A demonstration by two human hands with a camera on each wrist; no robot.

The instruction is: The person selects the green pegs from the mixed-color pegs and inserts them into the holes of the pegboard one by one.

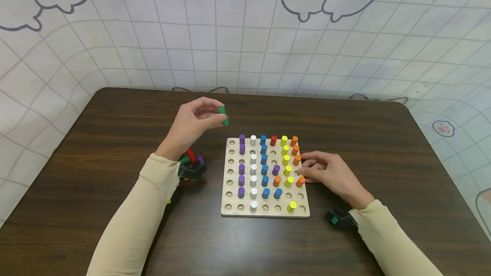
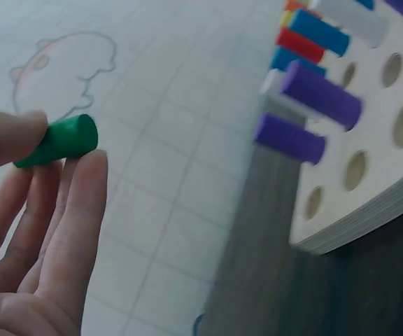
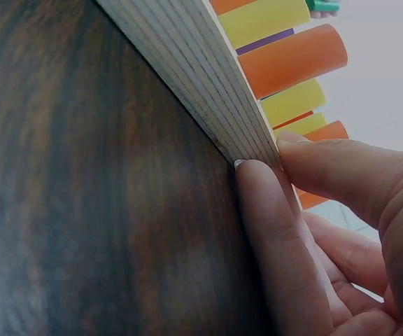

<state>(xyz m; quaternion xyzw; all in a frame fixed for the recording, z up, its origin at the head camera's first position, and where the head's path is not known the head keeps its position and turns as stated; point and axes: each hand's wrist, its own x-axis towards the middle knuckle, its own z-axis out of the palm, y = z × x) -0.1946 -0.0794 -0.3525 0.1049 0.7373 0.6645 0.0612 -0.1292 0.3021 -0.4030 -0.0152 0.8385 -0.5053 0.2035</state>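
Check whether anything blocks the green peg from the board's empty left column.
Nothing visible does: the left hand holds the green peg aloft near the board, off its far left corner. Purple pegs stand beside that column, not in it.

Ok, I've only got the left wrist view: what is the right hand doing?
Observer: The right hand grips the board at its right edge.
Operator: Any loose pegs lying off the board?
Observer: Yes, a red peg, among others, lies on the table left of the board.
Operator: And what fills the row nearest the person?
Observer: Just a white peg and a yellow peg.
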